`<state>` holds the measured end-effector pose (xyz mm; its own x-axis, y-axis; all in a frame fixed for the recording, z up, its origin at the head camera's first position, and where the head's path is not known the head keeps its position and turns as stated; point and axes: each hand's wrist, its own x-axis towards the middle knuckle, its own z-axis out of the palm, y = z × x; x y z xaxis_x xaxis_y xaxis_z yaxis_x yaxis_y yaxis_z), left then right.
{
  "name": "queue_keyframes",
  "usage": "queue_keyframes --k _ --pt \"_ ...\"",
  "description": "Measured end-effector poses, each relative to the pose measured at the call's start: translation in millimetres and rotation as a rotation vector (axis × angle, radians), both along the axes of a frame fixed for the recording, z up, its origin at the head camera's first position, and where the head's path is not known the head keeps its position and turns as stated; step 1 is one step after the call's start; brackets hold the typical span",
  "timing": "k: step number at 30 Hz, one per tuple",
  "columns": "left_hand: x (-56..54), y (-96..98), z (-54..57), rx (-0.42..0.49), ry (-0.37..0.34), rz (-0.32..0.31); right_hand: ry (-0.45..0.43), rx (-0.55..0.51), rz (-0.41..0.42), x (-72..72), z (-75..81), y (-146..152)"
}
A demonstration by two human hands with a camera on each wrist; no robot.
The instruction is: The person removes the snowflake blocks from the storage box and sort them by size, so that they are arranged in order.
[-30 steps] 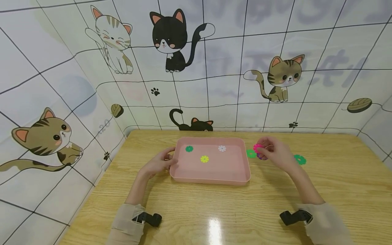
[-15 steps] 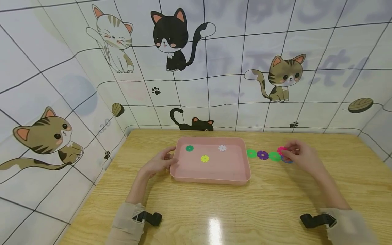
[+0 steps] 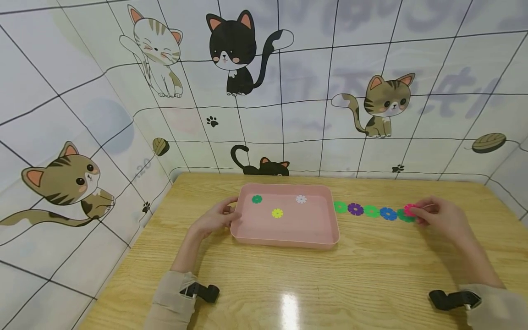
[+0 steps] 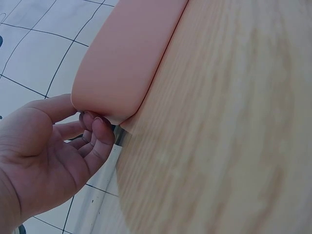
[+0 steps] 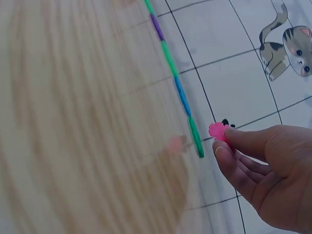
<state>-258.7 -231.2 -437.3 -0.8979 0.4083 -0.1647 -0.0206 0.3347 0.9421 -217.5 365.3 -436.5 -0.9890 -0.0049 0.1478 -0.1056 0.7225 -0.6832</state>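
Observation:
My right hand [image 3: 447,220] pinches a bright pink notched plastic disc [image 5: 218,130] between thumb and fingers, above the right end of a row of similar discs. From left to right, the row has a light green disc [image 3: 340,207], a purple disc [image 3: 355,209], another light green disc [image 3: 371,211], a blue disc [image 3: 388,213] and a dark green disc [image 3: 404,216] that the pink one partly covers. At the left side of a pink tray [image 3: 305,230], my left hand [image 3: 214,219] grips the wall, its fingers curled in the left wrist view.
Inside the tray lie a dark green disc [image 3: 257,199], a yellow disc [image 3: 277,213] and a white disc [image 3: 301,199]. The wooden table [image 3: 264,270] ends at a wall [image 3: 305,119] printed with cats. A black strap [image 3: 453,300] sits on the right sleeve.
My right hand has moved right along the row with the pink disc, uncovering the purple, light green and blue discs. The left hand stays at the tray.

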Motion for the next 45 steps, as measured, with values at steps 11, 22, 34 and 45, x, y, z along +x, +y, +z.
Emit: queue_keyframes --k 11,22,34,45 --pt "1.0 0.6 2.8 -0.011 0.004 -0.004 -0.057 0.145 -0.123 -1.2 -7.2 26" --pt "0.4 1.9 3.7 -0.022 0.008 0.005 -0.135 0.157 -0.146 -0.3 -5.3 27" --pt "1.1 1.6 4.6 0.0 0.011 -0.011 -0.146 0.179 -0.149 -1.1 -4.4 27" --pt "1.2 1.2 3.5 0.004 0.002 -0.001 -0.036 0.185 -0.107 -0.3 2.5 13"
